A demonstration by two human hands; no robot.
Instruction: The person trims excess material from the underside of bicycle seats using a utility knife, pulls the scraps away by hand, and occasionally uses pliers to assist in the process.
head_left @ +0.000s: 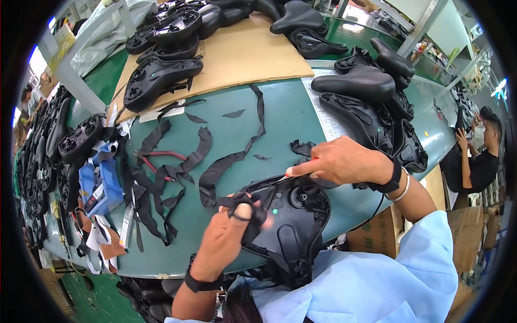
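Observation:
A black bicycle saddle [285, 229] lies underside up at the table's near edge, close against my body. My left hand [226, 229] is closed on a bunched strip of black cover material [249, 210] at the saddle's left edge. A black ring of material circles its thumb. My right hand [342, 161] grips a slim red-handled tool [289, 173], its thin metal tip pointing down-left at the saddle's far rim. Most of the handle is hidden in the fingers, so the tool's exact kind cannot be told.
Black offcut strips [218, 172] and red-handled pliers [161, 155] lie on the green table. A blue bin [102, 185] stands at the left. Saddles [156, 78] rest on cardboard [237, 54] at the back; more saddles [358, 86] are piled at the right. Another person [479, 153] sits far right.

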